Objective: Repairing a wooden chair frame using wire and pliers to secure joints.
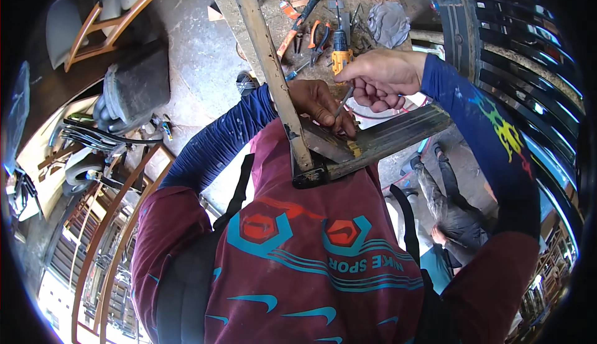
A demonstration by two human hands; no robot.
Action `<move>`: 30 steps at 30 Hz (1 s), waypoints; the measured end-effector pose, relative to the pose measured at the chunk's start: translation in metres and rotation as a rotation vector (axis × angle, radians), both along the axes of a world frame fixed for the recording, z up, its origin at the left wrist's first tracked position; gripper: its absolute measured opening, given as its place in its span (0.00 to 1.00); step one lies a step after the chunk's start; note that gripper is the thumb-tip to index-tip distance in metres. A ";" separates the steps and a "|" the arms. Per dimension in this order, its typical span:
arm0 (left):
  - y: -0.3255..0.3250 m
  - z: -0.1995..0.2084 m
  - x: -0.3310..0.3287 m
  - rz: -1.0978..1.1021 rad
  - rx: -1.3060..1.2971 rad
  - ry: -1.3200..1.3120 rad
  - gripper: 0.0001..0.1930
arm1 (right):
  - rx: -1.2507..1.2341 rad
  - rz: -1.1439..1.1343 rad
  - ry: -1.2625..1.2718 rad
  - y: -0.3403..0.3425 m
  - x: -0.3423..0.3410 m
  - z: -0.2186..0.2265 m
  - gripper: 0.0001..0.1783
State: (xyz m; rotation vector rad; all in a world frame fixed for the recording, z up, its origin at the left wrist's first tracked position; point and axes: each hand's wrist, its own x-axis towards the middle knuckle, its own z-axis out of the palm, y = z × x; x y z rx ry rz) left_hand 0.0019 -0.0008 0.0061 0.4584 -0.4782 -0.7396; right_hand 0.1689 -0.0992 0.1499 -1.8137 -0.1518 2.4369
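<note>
A frame corner lies before my torso: one long, worn, wood-coloured bar [268, 58] runs away from me and a dark grooved bar [392, 139] runs to the right. My left hand [317, 104] reaches past the long bar into the corner. Its fingers are pinched together by a dark diagonal brace [323, 144]; what they hold is hidden. My right hand [382, 78] is above the grooved bar, fingers curled at the upper end of a thin grey metal rod [345, 100]. The rod's lower end meets my left fingertips. A yellow patch [354, 148] shows beside them.
Beyond my hands lie a yellow cordless drill [340, 51], orange-handled pliers [320, 40], an orange-and-black hammer-like tool [297, 28] and a crumpled grey cloth [388, 24]. Black slatted metalwork [528, 64] stands right. A grey padded seat [140, 86] is left. Another person [451, 201] is at lower right.
</note>
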 end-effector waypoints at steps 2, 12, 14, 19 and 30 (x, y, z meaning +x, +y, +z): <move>0.001 -0.002 -0.001 -0.017 0.023 -0.001 0.13 | -0.164 -0.002 0.241 0.011 0.005 -0.003 0.32; -0.003 -0.001 0.001 -0.088 0.092 0.060 0.15 | -0.422 0.130 0.495 0.034 0.013 -0.011 0.29; -0.007 0.001 0.000 -0.068 0.095 0.055 0.15 | -0.379 0.117 0.501 0.037 0.012 -0.010 0.26; -0.006 -0.001 -0.003 0.021 0.098 0.047 0.17 | -0.460 0.241 0.531 0.043 0.016 -0.030 0.22; -0.012 0.001 -0.008 0.002 0.019 0.143 0.14 | -0.540 -0.100 0.589 0.027 0.021 -0.016 0.25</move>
